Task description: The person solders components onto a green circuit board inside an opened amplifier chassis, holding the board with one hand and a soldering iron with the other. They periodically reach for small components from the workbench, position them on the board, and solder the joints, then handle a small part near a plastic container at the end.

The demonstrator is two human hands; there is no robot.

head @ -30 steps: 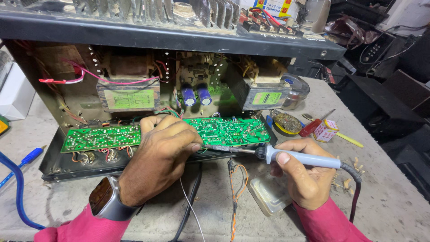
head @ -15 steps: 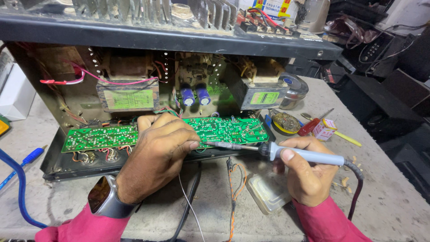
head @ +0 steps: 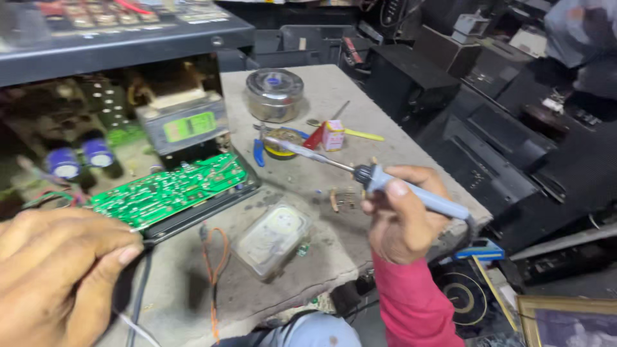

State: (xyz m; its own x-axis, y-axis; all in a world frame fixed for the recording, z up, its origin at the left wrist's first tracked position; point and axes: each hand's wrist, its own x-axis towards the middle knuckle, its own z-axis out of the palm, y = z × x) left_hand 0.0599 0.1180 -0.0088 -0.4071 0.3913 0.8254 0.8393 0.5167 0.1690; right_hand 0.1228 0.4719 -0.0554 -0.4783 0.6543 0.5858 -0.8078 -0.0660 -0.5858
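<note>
My right hand [head: 402, 215] grips a soldering iron [head: 379, 180] by its grey handle, with the metal tip pointing left and up over a small yellow-rimmed round tin [head: 283, 146]. My left hand [head: 61, 276] sits at the lower left, fingers curled at the near edge of a green circuit board [head: 170, 189] and pinching something thin that I cannot make out. The board lies tilted in an open black chassis [head: 193, 215] with a grey transformer [head: 183, 122] and two blue capacitors [head: 80, 157] behind it.
On the grey worktable [head: 360, 109] stand a round metal tin [head: 275, 94], a small pink box [head: 333, 135], a yellow-handled tool [head: 360, 133] and blue-handled pliers [head: 258, 151]. A clear plastic box [head: 270, 238] and orange wire [head: 212, 257] lie near the front. Black equipment cases fill the right.
The view has swung to the right. My right hand has pulled the soldering iron off the board and out to the right, toward the small tin. My left hand stays at the board's near edge.
</note>
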